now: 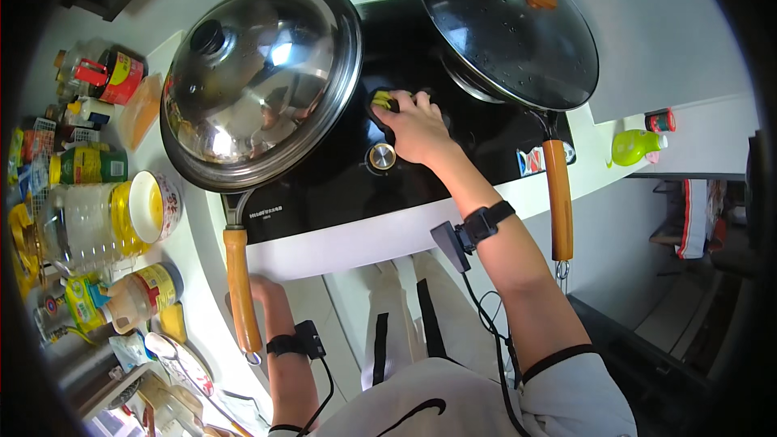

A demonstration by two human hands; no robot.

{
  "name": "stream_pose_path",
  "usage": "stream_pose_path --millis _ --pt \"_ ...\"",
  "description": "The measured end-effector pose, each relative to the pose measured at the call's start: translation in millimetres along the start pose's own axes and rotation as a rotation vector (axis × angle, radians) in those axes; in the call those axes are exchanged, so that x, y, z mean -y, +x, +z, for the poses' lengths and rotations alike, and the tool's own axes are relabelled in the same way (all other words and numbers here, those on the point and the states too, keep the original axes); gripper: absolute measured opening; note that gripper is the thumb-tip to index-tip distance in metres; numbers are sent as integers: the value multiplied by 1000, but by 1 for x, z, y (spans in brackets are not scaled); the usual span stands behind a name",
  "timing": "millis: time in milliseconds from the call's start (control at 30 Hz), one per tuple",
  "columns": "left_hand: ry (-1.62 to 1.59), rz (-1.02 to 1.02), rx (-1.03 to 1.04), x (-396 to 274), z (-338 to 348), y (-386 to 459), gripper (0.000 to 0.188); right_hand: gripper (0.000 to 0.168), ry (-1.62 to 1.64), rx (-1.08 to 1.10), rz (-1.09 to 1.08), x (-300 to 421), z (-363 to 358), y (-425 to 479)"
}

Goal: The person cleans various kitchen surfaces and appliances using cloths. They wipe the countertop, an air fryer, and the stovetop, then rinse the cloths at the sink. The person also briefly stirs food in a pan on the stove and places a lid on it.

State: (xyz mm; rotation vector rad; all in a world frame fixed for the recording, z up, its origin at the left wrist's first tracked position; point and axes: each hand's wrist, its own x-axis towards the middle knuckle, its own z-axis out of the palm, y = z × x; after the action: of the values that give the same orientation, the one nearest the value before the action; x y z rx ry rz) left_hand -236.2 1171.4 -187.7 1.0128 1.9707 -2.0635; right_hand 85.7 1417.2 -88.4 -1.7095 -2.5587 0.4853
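Observation:
My right hand (419,127) presses a yellow-and-dark cloth or sponge (383,99) onto the black glass cooktop (328,194), just behind the round metal knob (382,156). To the left sits a wok with a domed steel lid (261,85) and a wooden handle (243,291). On the right is a pan under a glass lid (510,36), its wooden handle (558,200) reaching over the counter edge. My left hand (261,288) is low at the counter's front edge beside the wok handle, partly hidden; its fingers cannot be made out.
Along the left counter stand a large oil bottle (91,227), a bowl (155,206) with yellow content, sauce bottles (145,294) and a plate (188,364). At the right are a green bottle (634,147) and a small red-and-green can (660,121). A packet (533,161) lies near the right handle.

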Motion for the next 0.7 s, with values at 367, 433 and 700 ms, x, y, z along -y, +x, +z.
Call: stream_pose_path --millis 367,433,700 --pt "-101 -80 -50 -14 23 6 37 44 -96 53 -33 3 -8 -39" --pt "-107 -75 -43 -14 24 6 37 43 -107 90 -30 7 -14 -43" --pt "-136 -43 -61 -10 17 3 36 30 -116 148 -40 9 -22 -64"
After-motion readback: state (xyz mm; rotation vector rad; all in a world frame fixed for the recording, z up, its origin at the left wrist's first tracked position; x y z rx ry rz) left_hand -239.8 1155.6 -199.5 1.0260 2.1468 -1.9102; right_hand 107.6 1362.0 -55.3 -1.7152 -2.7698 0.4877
